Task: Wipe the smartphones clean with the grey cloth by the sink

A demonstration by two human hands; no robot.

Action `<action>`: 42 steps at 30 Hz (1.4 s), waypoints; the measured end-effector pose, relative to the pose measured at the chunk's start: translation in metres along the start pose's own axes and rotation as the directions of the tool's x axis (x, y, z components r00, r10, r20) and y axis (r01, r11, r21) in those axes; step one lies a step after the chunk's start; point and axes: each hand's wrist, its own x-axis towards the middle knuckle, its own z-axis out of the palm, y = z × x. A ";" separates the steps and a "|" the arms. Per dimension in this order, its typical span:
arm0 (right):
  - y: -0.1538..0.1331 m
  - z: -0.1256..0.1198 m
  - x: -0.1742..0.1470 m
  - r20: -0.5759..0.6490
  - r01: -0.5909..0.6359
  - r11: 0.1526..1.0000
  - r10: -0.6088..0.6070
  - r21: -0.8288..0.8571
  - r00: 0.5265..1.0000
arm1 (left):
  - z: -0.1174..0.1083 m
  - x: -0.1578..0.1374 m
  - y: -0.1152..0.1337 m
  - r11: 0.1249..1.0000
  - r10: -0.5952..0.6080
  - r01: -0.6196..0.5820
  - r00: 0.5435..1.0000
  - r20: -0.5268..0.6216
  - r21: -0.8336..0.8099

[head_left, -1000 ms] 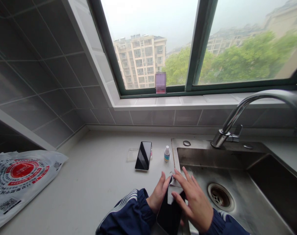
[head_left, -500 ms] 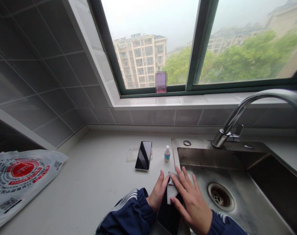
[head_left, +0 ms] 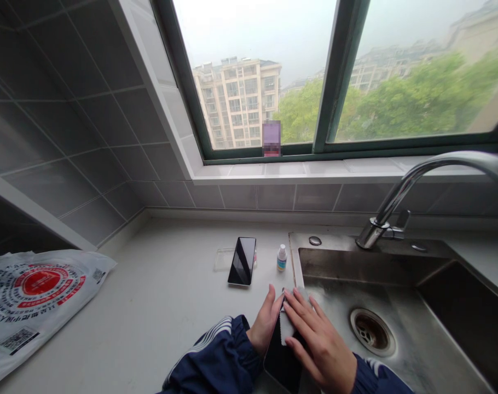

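Observation:
My left hand [head_left: 264, 324] grips the left edge of a phone [head_left: 278, 358] with a dark screen, its thumb pointing up. The phone is tilted near the sink's left edge, and its lower end is partly out of sight. Pressed flat on the screen, my right hand [head_left: 318, 342] covers much of a small pale cloth [head_left: 287, 328] with a zigzag edge. Just beyond my hands stands a small white-capped bottle [head_left: 282, 258] with a blue and yellow label. Left of it, a second phone [head_left: 242, 261] lies screen up, partly over a clear case [head_left: 222, 259].
A steel sink [head_left: 335, 306] with a drain [head_left: 372, 331] and a chrome faucet [head_left: 397, 191] is on the right. A printed plastic bag [head_left: 44, 290] lies on the white counter [head_left: 162, 273] at the left. Behind is a window [head_left: 257, 71] above a tiled ledge.
My right hand has slid slightly down and left over the screen, its fingers now closer together. My left hand keeps its grip on the phone. The view has shifted a little.

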 end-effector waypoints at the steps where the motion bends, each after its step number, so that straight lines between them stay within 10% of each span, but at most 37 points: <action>1: -0.001 0.000 0.000 0.009 0.015 1.000 -0.015 0.007 1.000 | -0.001 0.000 -0.001 1.000 -0.007 0.007 1.000 -0.014 -0.003; 42: 0.007 0.000 0.000 0.109 0.005 1.000 -0.005 0.001 0.994 | 0.000 0.000 0.002 1.000 0.010 -0.010 1.000 -0.014 0.011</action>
